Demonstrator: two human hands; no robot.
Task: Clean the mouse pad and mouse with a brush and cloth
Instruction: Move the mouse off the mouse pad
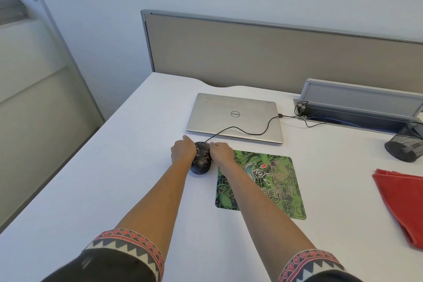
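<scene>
A white desk (128,167) runs back to a beige partition panel (274,57), with a pale wall above it.

The mouse (201,159), black and speckled with pale dust, sits on the bare desk just beside the upper-left corner of the mouse pad (270,190). The left hand (183,150) has its fingers curled round the mouse's 9 o'clock side, and the right hand (220,151) is curled against its 3 o'clock side, so the mouse is held between them. The right wrist lies over the corner of the pad. Both forearms are bare, and patterned sleeve cuffs (128,245) show at the bottom edge.

The pad, green with dark printed shapes, lies flat at about 4 o'clock from the mouse. The mouse's thin black cable (240,130) leaves at 12 o'clock and loops across the lid of a closed silver laptop (229,119), which sits at 1 o'clock, near the mouse. Beyond the laptop, at 2 o'clock, a grey cable box (359,101) stands with its lid raised. A black mesh pen holder (404,146) lies tilted at 3 o'clock, well apart from the mouse. A folded red cloth (402,201) rests near the desk's right edge, at 4 o'clock.
</scene>
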